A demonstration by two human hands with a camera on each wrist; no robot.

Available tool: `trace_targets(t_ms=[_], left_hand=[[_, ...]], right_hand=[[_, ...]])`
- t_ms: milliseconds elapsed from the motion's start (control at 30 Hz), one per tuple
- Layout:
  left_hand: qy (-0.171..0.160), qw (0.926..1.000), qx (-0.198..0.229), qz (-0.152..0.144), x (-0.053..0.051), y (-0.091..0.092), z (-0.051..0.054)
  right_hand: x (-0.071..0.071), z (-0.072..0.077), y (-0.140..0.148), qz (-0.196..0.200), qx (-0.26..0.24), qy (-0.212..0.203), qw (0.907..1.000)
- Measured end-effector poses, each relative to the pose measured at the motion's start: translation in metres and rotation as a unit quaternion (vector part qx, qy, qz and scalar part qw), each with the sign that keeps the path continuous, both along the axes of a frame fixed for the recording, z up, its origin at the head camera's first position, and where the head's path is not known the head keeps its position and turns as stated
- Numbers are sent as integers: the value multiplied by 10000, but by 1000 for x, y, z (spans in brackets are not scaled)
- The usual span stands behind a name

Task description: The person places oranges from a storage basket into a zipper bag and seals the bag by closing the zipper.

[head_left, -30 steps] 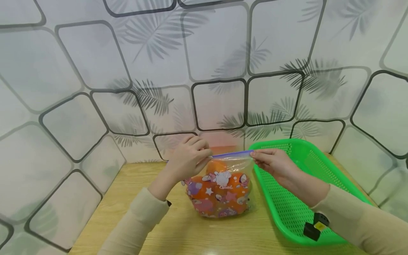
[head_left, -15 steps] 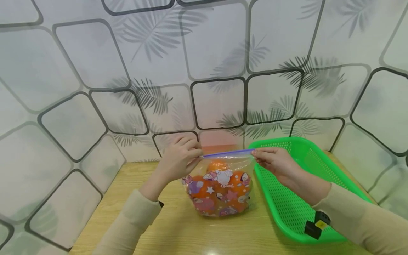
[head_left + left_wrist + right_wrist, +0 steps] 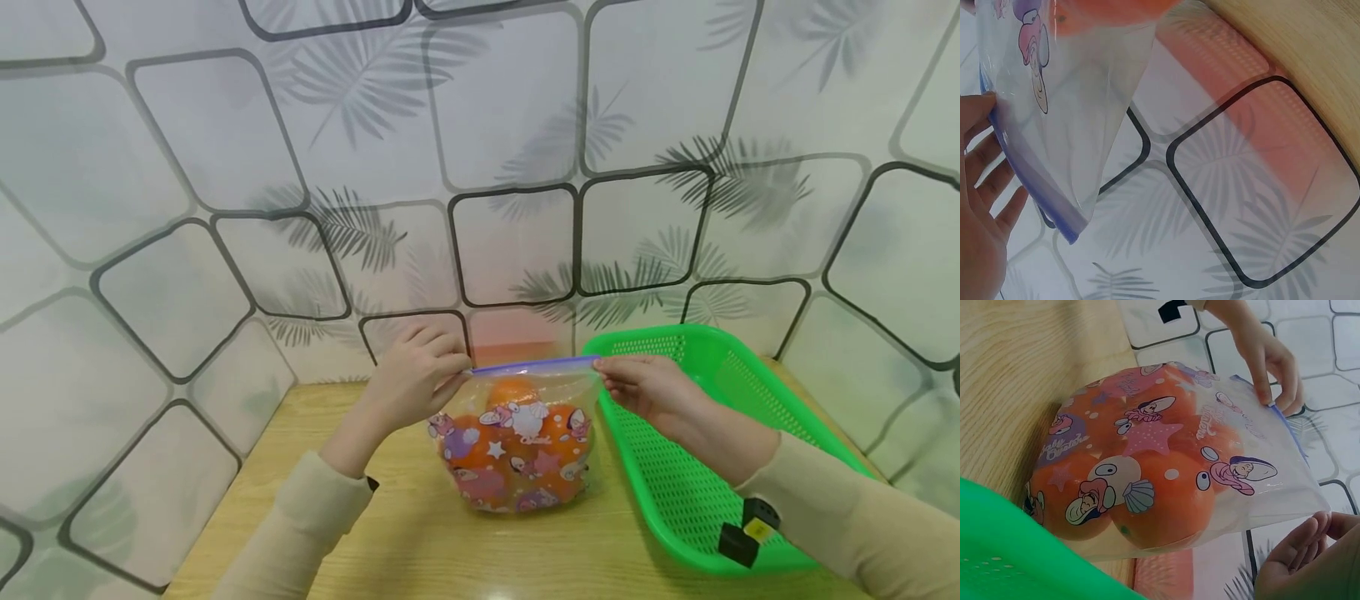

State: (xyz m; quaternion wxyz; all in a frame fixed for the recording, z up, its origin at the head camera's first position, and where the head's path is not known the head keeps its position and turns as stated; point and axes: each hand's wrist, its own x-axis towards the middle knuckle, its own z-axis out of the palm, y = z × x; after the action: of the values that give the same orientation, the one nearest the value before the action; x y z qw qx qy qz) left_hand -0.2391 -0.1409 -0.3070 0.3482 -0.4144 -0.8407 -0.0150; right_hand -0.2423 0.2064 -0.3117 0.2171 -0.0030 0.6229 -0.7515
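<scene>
A clear zip bag [image 3: 517,467], printed with cartoon figures, stars and shells, stands upright on the wooden table. Several orange round fruits [image 3: 1160,506] fill its lower part. Along its top runs a purple zip strip [image 3: 536,365]. My left hand [image 3: 416,379] pinches this strip toward the left, thumb on one side and fingers on the other; a small whitish bit [image 3: 1271,404] shows at its fingertips in the right wrist view. With thumb and fingertips, my right hand [image 3: 652,387] pinches the bag's top right corner. What the left fingers cover is hidden.
A green perforated plastic basket [image 3: 637,492] stands right of the bag, under my right forearm. Behind the wooden table [image 3: 420,550] rises a wall covering [image 3: 517,250] with leaf and rounded-square patterns, which also closes both sides.
My left hand has slid left along the purple strip, mostly in the first half second, baring more of it. The right hand keeps its pinch at the corner, and the bag stays in place.
</scene>
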Motion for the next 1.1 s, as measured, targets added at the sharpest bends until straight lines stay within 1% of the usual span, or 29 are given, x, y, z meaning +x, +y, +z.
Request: trace_targets(t_ms=[133, 300, 467, 600, 767, 967, 1100], left_hand=[[20, 9999, -115, 49, 1, 2, 2], [84, 9996, -233, 107, 2, 6, 4], [42, 9993, -271, 249, 3, 8, 2], [28, 9994, -207, 260, 2, 10, 0], [-35, 9998, -89, 186, 1, 9, -1], [-75, 9999, 96, -22, -1, 6, 0], [-74, 9999, 89, -60, 0, 1, 1]], right_hand=[[-3, -1, 2, 171, -111, -71, 9998], [-5, 0, 6, 298, -119, -225, 9992], [-4, 1, 6, 373, -138, -498, 9980], [-3, 1, 5, 484, -71, -474, 9977], [-3, -2, 4, 524, -12, -314, 9981], [0, -3, 1, 386, -61, -329, 9987], [0, -4, 0, 311, 42, -286, 9991]])
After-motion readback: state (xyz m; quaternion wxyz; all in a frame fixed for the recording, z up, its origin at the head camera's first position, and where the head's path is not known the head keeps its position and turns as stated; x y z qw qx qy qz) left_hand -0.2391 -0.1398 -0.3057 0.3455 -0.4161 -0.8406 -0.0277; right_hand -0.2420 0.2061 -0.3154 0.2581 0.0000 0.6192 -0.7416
